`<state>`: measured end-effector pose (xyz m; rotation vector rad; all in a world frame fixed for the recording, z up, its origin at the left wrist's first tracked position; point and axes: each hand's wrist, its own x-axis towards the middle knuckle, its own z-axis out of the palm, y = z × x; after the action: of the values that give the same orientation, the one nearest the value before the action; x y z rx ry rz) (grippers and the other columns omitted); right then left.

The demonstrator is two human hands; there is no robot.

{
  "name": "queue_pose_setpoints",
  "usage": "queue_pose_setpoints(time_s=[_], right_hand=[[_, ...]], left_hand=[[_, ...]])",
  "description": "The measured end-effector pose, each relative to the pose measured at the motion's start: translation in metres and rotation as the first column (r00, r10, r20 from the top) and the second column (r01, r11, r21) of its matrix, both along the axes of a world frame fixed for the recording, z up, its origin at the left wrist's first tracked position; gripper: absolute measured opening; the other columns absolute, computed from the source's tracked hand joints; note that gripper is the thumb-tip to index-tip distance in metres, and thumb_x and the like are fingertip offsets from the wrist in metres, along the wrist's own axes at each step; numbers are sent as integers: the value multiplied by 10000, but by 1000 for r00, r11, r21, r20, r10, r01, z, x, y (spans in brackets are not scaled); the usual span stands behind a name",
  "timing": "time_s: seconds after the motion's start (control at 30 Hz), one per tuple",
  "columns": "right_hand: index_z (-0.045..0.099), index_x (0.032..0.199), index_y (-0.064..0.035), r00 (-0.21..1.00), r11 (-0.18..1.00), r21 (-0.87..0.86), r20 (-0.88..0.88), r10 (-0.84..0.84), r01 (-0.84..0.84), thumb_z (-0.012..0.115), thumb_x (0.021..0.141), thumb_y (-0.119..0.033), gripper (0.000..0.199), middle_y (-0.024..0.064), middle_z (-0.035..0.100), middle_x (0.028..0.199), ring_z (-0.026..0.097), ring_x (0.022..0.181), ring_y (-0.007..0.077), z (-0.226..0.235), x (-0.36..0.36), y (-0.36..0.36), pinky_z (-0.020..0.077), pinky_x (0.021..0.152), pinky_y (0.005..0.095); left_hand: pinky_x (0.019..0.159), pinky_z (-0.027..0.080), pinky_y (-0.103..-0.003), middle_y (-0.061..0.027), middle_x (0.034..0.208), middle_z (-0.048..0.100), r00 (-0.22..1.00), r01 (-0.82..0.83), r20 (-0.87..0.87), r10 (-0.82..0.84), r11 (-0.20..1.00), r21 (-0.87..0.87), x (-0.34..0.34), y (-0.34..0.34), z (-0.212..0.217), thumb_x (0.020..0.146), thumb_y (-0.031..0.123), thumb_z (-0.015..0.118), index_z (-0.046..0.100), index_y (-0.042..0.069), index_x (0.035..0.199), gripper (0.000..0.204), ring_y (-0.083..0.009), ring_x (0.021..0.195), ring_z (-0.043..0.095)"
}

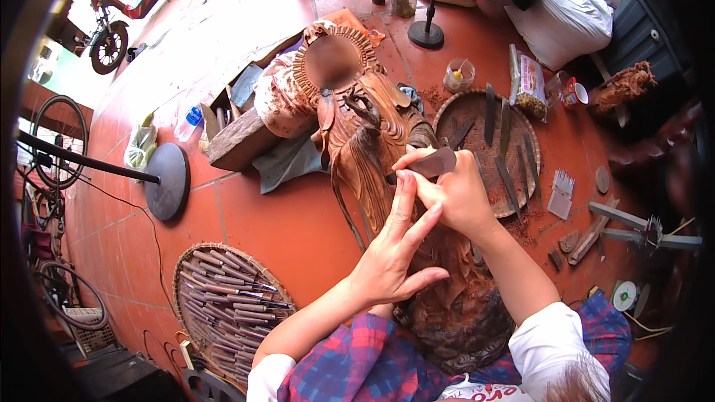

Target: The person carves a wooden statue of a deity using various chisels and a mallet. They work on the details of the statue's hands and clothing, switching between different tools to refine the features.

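A carved wooden statue of a robed figure lies slanting away from me, its lower carved part close to my lap. My right hand is closed on a flat dark metal blade, held over the statue's robe folds. Where the blade's working end meets the wood is hidden behind my fingers. My left hand lies along the left side of the statue, fingers stretched out. Its fingertips reach up beside my right hand, and its thumb points toward the right over the carving.
A round basket holds several handled carving tools at the left. Another woven tray holds flat dark tools at the right. A wooden block supports the statue's upper end. A phone stand and a black round base stand nearby.
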<state>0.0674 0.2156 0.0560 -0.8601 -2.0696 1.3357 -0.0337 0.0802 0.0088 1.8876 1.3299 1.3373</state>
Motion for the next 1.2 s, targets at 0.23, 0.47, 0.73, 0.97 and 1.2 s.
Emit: queue_pose_setpoints(time_s=[0.23, 0.47, 0.73, 0.97, 1.2], right_hand=[[723, 924, 4, 991, 997, 34, -120, -67, 71, 630, 849, -54, 133, 128, 703, 700, 675, 642, 125, -5, -11, -5, 507, 564, 307], [730, 900, 25, 994, 996, -39, -69, -89, 86, 635, 852, -35, 123, 115, 718, 700, 691, 648, 136, 1, -13, -5, 516, 575, 297], [724, 917, 11, 996, 998, 4, -54, -68, 69, 638, 852, -45, 122, 119, 706, 690, 659, 594, 136, 5, -10, 2, 495, 546, 306], [717, 947, 25, 997, 998, -16, -43, -60, 59, 604, 900, -43, 140, 60, 726, 764, 661, 723, 84, -4, -5, -2, 528, 636, 259], [728, 982, 35, 982, 989, -109, -147, -118, 103, 646, 903, -56, 146, 91, 733, 761, 662, 696, 71, -10, 5, -1, 522, 610, 263]], left_hand=[[1188, 204, -525, -326, 1608, -34, 999, -9, 32, 9, 1000, 11, -7, 4, 6, 870, 400, 748, 305, 105, 1542, 857, -482, 1495, 18], [1199, 175, -518, -289, 1625, -12, 999, 3, 45, -2, 1000, -27, -11, 4, 7, 922, 398, 683, 252, 106, 1562, 825, -453, 1507, 25], [1199, 172, -516, -278, 1630, 0, 994, 13, 105, -11, 1000, -21, -7, 14, 12, 905, 394, 708, 271, 124, 1557, 829, -443, 1511, 27], [1184, 204, -547, -316, 1613, 16, 999, -16, 38, 16, 1000, 9, -4, 9, -1, 879, 403, 737, 271, 117, 1545, 862, -489, 1495, 42], [1172, 242, -543, -314, 1613, 47, 998, 56, 29, -56, 998, 9, -2, 10, 7, 859, 419, 752, 324, 108, 1533, 857, -499, 1490, 80]])
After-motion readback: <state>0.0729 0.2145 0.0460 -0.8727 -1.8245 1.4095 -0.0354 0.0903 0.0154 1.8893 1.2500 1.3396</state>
